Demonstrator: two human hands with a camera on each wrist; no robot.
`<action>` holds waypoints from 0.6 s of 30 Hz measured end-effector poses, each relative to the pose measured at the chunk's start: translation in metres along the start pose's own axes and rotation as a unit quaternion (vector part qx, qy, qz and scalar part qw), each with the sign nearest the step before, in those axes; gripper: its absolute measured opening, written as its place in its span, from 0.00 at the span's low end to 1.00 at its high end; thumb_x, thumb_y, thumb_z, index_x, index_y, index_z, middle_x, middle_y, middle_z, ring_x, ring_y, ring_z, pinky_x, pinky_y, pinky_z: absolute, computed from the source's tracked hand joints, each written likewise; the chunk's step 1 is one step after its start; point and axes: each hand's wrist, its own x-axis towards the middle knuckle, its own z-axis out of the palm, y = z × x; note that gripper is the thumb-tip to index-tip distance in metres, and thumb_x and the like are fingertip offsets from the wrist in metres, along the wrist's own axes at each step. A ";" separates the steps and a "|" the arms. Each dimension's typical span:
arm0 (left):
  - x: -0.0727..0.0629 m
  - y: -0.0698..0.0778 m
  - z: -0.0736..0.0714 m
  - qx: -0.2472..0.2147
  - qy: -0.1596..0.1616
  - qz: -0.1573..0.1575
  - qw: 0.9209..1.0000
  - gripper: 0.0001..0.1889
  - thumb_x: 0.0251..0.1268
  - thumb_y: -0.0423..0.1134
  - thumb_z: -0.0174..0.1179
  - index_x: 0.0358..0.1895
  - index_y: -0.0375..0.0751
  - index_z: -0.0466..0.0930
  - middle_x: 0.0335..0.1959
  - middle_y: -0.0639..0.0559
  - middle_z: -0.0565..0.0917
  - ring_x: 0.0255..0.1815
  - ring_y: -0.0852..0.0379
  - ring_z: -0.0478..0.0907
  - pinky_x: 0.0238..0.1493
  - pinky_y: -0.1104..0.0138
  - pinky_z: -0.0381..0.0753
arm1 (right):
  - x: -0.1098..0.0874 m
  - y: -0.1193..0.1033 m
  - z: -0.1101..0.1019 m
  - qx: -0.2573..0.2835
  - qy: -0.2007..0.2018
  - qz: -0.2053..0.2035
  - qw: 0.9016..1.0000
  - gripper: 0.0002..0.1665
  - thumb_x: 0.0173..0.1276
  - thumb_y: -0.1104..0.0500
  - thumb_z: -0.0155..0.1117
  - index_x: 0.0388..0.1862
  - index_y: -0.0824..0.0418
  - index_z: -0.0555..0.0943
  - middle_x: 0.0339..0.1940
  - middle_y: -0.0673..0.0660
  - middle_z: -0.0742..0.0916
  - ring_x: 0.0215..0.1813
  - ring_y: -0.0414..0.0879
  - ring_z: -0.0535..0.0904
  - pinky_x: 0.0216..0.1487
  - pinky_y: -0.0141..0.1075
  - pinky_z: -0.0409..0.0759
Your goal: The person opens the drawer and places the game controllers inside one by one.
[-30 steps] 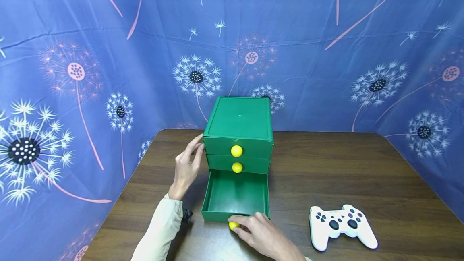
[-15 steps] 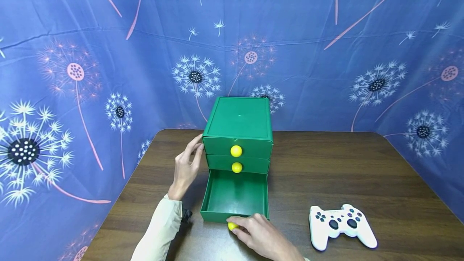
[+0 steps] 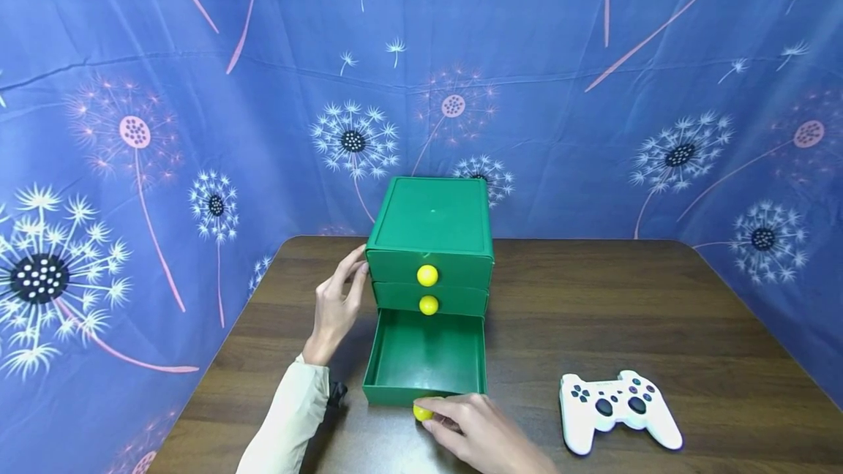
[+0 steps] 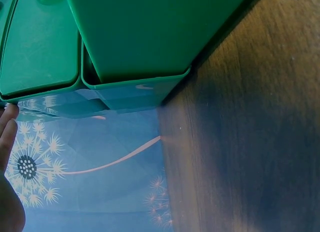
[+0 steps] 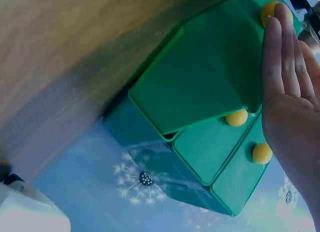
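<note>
A green drawer cabinet (image 3: 431,214) with yellow ball knobs stands on the table, its upper two drawers closed. The bottom drawer (image 3: 428,353) is pulled out, and its inside is bare. With index finger and thumb, my right hand (image 3: 484,430) pinches that drawer's yellow knob (image 3: 420,412) at the front; in the right wrist view the other fingers (image 5: 288,61) are straight. My left hand (image 3: 338,309) rests its fingertips against the cabinet's upper left side. Only part of that hand's fingers (image 4: 7,134) shows in the left wrist view.
A white game controller (image 3: 619,412) lies on the wooden table (image 3: 593,298) to the right of the drawer. Behind the table hangs a blue cloth (image 3: 553,145) with a dandelion pattern. A black strap device (image 3: 336,393) is at the left wrist.
The right hand's index finger has lowered slightly over the knob, and a gap shows between it and the thumb. The drawer and left hand stay in place; the head view has drifted slightly.
</note>
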 end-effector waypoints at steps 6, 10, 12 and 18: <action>0.000 0.000 0.000 -0.003 -0.004 0.003 1.000 0.26 0.66 0.20 0.65 0.67 0.40 0.80 0.43 0.42 0.90 0.41 0.47 0.89 0.34 0.50 0.87 | -0.009 -0.001 -0.003 0.031 0.071 -0.074 0.994 0.14 0.80 0.58 0.63 0.56 0.62 0.87 0.48 0.50 0.90 0.45 0.32 0.82 0.44 0.33 0.87; 0.000 -0.001 -0.001 -0.003 -0.007 0.005 1.000 0.26 0.67 0.20 0.65 0.67 0.40 0.80 0.44 0.41 0.90 0.42 0.46 0.89 0.34 0.48 0.86 | -0.015 0.001 -0.004 0.062 0.112 -0.100 0.987 0.11 0.78 0.61 0.65 0.54 0.62 0.87 0.45 0.51 0.90 0.42 0.33 0.82 0.41 0.34 0.87; 0.000 -0.001 -0.001 -0.002 -0.008 0.006 1.000 0.26 0.67 0.20 0.65 0.67 0.40 0.79 0.44 0.41 0.90 0.42 0.46 0.89 0.34 0.48 0.86 | -0.017 0.003 -0.004 0.059 0.138 -0.127 0.980 0.11 0.75 0.65 0.67 0.54 0.61 0.87 0.43 0.50 0.90 0.41 0.34 0.82 0.40 0.33 0.87; 0.000 -0.001 -0.001 0.001 -0.009 0.005 1.000 0.27 0.67 0.20 0.65 0.68 0.41 0.79 0.43 0.42 0.90 0.42 0.47 0.89 0.35 0.54 0.87 | -0.022 0.013 -0.007 0.035 0.209 -0.203 0.956 0.21 0.63 0.75 0.72 0.54 0.60 0.86 0.43 0.53 0.90 0.39 0.37 0.85 0.38 0.29 0.85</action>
